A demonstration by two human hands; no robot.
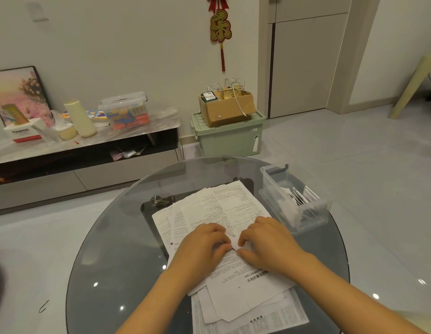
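Observation:
A loose pile of printed white paper sheets (pixel 224 208) lies spread over the middle of a round glass table (pixel 113 249). My left hand (pixel 200 247) and my right hand (pixel 267 242) sit side by side on the pile. Both pinch a small folded piece of paper (pixel 235 244) between thumb and fingers, right where the hands meet. More sheets (pixel 245 307) stick out below my wrists toward the table's near edge.
A clear plastic bin (pixel 294 201) with folded papers stands on the table's right side. Beyond the table are a low TV cabinet (pixel 84 150) with boxes and a bottle, a green storage box (pixel 231 138) carrying a cardboard box, and a door.

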